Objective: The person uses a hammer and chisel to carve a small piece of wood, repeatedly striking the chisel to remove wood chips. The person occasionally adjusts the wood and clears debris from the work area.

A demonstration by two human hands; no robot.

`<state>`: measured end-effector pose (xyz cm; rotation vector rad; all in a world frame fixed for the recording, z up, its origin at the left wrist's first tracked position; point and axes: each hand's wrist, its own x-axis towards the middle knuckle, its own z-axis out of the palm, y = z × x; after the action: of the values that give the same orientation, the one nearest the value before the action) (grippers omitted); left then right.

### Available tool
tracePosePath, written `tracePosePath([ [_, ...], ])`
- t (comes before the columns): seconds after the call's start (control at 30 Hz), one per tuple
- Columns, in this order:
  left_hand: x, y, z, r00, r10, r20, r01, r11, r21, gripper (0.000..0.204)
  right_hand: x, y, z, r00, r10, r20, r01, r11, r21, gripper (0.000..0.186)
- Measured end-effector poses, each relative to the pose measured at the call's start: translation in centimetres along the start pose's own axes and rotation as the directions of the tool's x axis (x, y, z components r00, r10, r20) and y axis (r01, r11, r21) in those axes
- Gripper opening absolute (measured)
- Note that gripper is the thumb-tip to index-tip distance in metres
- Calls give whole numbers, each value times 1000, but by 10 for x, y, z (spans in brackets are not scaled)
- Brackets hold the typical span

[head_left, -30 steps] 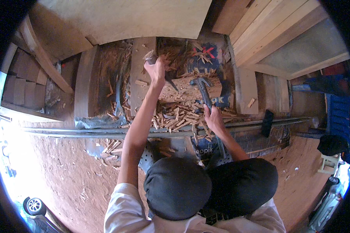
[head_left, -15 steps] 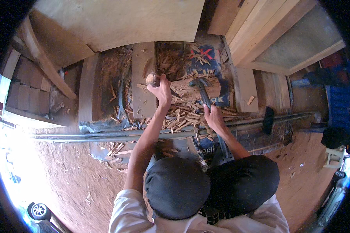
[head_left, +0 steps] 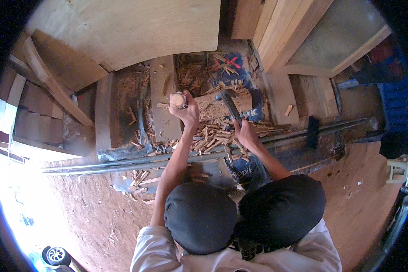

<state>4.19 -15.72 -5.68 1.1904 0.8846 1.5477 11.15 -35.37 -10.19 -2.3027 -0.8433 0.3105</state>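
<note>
My left hand [head_left: 190, 113] is closed around a chisel [head_left: 178, 100] with a pale, round-ended wooden handle. Its butt points up toward me, and the hand hides the blade. The fingers of my right hand [head_left: 247, 133] wrap the shaft of a dark claw hammer [head_left: 231, 108]. The hammer's head is over a rough-surfaced wood block [head_left: 244, 98], to the right of the chisel and apart from it. Split wood chips [head_left: 211, 138] lie heaped between my hands and scattered about the block.
Flat boards [head_left: 165, 120] lie left of the block. A large plywood sheet [head_left: 136, 27] is beyond, with timber planks [head_left: 288, 36] at the far right. Metal pipes [head_left: 136, 167] cross in front of my dark-clothed knees [head_left: 201, 217]. A blue plastic chair [head_left: 396, 106] stands at the right.
The chisel's handle has tilted so its butt faces me more, and its blade has gone from sight. The hammer stays over the block. The whole view has shifted slightly.
</note>
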Motion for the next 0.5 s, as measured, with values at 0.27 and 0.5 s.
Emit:
tracePosePath([
  [0.27,-2,13,13,956,-288,53,292,930,-222,20,-1,0,-4,999,-17,37,15,999,32,44],
  [0.5,7,17,13,944,-72,321,38,993,111,18,0,16,12,985,-164,-47,159,982,-101,40],
])
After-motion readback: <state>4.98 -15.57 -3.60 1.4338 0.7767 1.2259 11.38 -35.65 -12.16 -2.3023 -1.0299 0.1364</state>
